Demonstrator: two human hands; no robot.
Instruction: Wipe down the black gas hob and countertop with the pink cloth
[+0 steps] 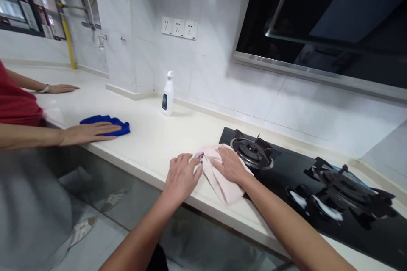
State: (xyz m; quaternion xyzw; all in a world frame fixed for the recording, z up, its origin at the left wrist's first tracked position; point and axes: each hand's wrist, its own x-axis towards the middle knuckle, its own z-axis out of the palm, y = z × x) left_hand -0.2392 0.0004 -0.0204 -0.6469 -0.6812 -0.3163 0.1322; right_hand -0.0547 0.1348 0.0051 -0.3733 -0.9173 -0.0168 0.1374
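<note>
My right hand (231,164) presses a pale pink cloth (224,188) against the white countertop (143,144), at the left edge of a black gas hob (273,186). The fingers lie over the bunched cloth. Beside it on the left is my left hand (182,177), its fingers bent and apart over the counter. Its thumb and forefinger reach the cloth's left edge, where a small dark purplish detail shows; I cannot make out what it is. The hob's left burner (252,152) stands just behind my right hand.
A white spray bottle (168,95) stands upright near the wall. At left, another person in a red top rests one hand (92,132) on a blue cloth (122,127), the other flat on the counter. White foam (327,209) lies around the hob's knobs. A range hood (318,72) overhangs.
</note>
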